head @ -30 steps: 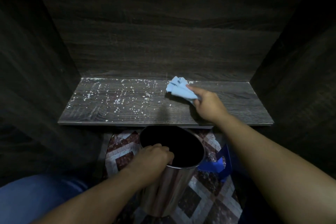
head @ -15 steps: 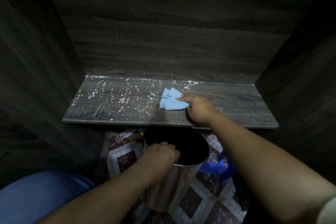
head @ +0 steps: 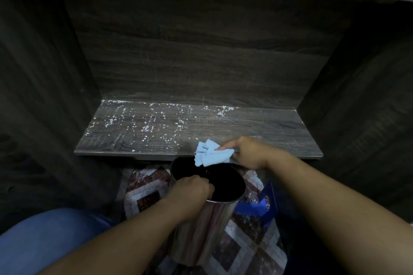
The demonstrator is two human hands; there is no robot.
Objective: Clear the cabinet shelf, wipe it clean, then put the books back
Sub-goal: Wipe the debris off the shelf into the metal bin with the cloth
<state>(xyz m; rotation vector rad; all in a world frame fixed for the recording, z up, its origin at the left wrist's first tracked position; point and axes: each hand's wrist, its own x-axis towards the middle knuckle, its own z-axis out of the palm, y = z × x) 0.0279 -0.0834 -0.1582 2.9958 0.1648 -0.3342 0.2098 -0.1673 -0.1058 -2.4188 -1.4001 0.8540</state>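
The dark wood cabinet shelf (head: pixel 257 127) holds no books; white crumbs (head: pixel 145 128) speckle its left and middle parts. My right hand (head: pixel 250 152) grips a light blue cloth (head: pixel 211 155) at the shelf's front edge, and the cloth hangs partly over the mouth of a shiny metal bin (head: pixel 210 225). My left hand (head: pixel 190 190) clasps the bin's rim and holds the bin tilted just below the shelf edge. No books are in view.
Dark cabinet walls (head: pixel 44 96) close in on the left, right and back. Below lies a patterned tile floor (head: pixel 147 198). A blue object (head: pixel 261 207) sits on the floor right of the bin. My blue-clad knee (head: pixel 44 241) is at lower left.
My right hand has dragged the cloth from the back of the shelf to its front edge, over the bin. The view has tilted upward; the left hand has kept its hold on the bin.
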